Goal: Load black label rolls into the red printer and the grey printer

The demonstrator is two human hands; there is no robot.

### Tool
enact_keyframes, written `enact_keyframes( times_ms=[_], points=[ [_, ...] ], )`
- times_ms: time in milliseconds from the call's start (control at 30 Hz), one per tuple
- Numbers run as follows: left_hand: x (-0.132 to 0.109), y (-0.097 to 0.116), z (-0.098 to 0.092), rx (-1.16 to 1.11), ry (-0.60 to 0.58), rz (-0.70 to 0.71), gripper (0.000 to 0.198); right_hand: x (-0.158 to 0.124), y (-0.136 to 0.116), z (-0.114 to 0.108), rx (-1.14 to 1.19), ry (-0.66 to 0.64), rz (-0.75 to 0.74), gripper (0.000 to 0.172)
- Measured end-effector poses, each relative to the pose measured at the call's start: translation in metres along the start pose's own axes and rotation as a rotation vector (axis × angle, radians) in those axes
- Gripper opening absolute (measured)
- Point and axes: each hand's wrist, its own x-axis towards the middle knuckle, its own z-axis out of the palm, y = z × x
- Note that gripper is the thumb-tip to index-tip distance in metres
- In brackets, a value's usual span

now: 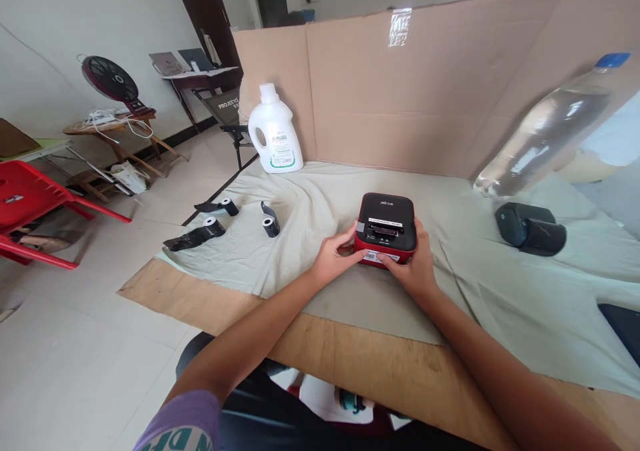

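A small label printer point(386, 211), black on top with a red base, rests on the cloth in front of me. A white strip and a narrow slot cross its top. My left hand point(336, 254) grips its left side, thumb along the front edge. On the opposite side my right hand point(415, 264) holds it the same way, thumb near the white label on the front. The undersides of both hands' grips are hidden. To the left lie several small rolls with black tails: one roll point(271, 226) closest to the printer, another roll point(214, 226) and a third roll point(229, 206) farther off.
A white detergent jug point(277, 138) stands at the back left against a cardboard panel point(390, 98). A large clear bottle point(545, 138) with a blue cap and a black device point(530, 228) are on the right. A dark flat object point(623, 328) lies at the right edge.
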Motion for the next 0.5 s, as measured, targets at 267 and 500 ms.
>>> enact_keyframes(
  times_ms=[267,500],
  points=[
    [-0.0028,0.0011,0.0014,0.048,0.023,0.019,0.077,0.001,-0.0017,-0.0019,-0.031,0.011,-0.057,0.107],
    [-0.0053,0.0005,0.0029,0.077,0.038,0.019,0.076,0.0005,-0.004,-0.0044,-0.02,0.0,-0.041,0.106]
  ],
)
